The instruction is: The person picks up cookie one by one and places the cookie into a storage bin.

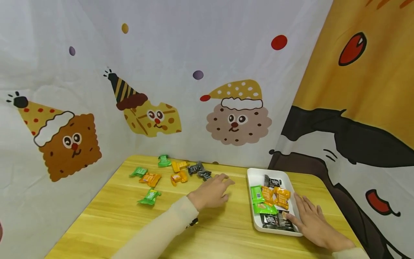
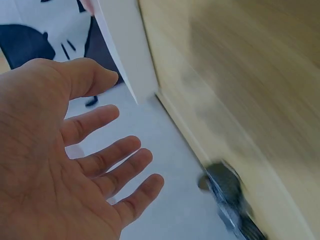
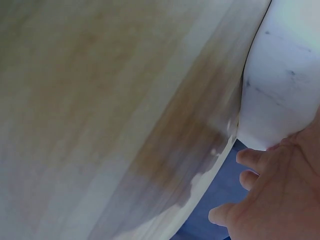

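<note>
My left hand [image 1: 211,192] hovers over the table, its fingers loosely spread and holding nothing. Just beyond its fingers lie two black-wrapped candies [image 1: 196,168]; in the left wrist view a blurred black candy [image 2: 227,190] is below the fingertips. The white tray [image 1: 251,187] stands at the right with green, orange and black packets in it. My right hand [image 1: 312,219] holds the tray's right side, thumb over the rim and fingers along the outside. In the right wrist view, part of that hand [image 3: 280,195] shows beside the tray's white wall [image 3: 280,75].
Several green candies [image 1: 151,197] and orange candies [image 1: 150,179] lie scattered on the left of the wooden table [image 1: 106,223]. A white cloth [image 1: 181,43] with printed cartoon figures hangs behind the table's far edge.
</note>
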### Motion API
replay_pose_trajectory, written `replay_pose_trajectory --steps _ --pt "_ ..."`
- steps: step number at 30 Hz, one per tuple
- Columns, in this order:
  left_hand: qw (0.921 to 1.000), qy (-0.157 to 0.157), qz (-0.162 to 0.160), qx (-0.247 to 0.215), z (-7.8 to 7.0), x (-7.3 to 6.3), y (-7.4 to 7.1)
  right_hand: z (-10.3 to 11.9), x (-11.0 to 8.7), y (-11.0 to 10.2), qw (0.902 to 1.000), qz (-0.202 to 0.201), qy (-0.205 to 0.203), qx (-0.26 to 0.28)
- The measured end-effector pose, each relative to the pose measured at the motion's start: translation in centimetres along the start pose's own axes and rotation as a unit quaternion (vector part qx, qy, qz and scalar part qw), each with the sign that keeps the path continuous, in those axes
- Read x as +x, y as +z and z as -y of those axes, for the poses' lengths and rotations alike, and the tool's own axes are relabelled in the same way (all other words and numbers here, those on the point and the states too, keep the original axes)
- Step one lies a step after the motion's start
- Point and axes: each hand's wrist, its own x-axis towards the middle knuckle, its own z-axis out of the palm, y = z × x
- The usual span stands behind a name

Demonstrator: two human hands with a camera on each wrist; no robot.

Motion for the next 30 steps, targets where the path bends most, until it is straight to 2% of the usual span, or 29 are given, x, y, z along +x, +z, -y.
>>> replay_pose_trajectory --steps 10,14,18,23,30 --pt "0.9955 -0.079 -0.032 -0.041 6.9 -6.8 -1.3 0.1 -0.1 -0.2 1.0000 -0.005 -0.001 0.004" --pt "0.9906 -0.126 -0.040 -0.037 9.2 -10.1 -1.4 0.3 -0.1 -0.1 1.0000 -0.005 -0.003 -0.004" --pt "0.9872 -0.148 -0.056 -0.021 11.3 -12.8 -1.5 0.4 -0.1 0.0 0.9999 -0.004 -0.002 -0.014" --pt "0.9860 -0.148 -0.076 -0.008 13.1 -14.6 -1.6 0.0 -0.1 0.1 0.9999 -0.002 0.004 -0.013" --pt "0.9833 -0.166 -0.071 -0.025 14.0 -15.8 -1.6 -0.1 -0.1 0.2 1.0000 -0.004 0.005 -0.004"
